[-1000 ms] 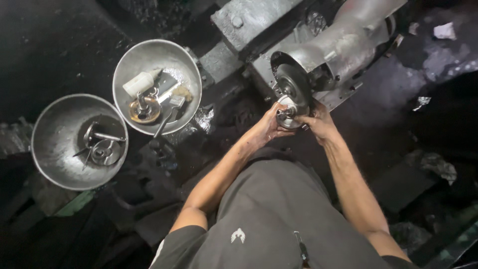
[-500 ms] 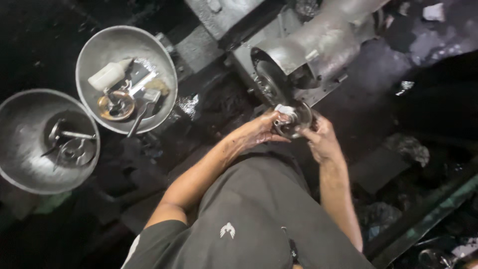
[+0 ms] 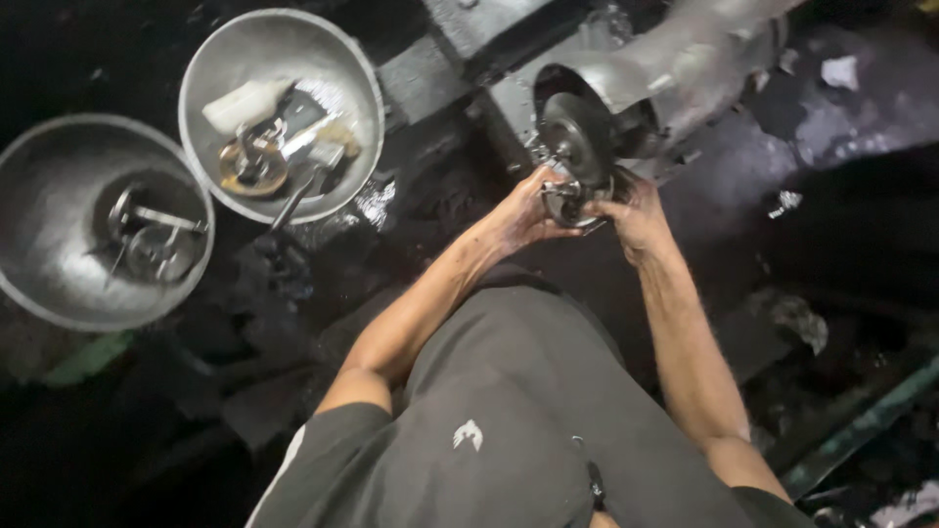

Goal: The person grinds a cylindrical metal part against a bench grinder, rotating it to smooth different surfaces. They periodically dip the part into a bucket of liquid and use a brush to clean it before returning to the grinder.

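A grey metal machine housing [image 3: 675, 68] lies on the dark oily floor, with a round dark disc [image 3: 577, 137] on its near end. Just below that disc, both my hands grip a small round metal part [image 3: 567, 200]. My left hand [image 3: 523, 210] holds the part's left side with fingers curled. On the right side, my right hand [image 3: 636, 220] pinches the part's edge. Both forearms reach forward from my grey shirt.
Two steel bowls sit at the left: the nearer-to-me one [image 3: 59, 284] holds metal rings and rods, the other [image 3: 352, 88] holds a white piece, a brass ring and tools. A grey block [image 3: 479, 24] lies beside the housing. Greasy debris covers the floor.
The view has shifted, so the bowls and machine sit differently in frame. My hands stay on the small part, now pressed closer under the disc.
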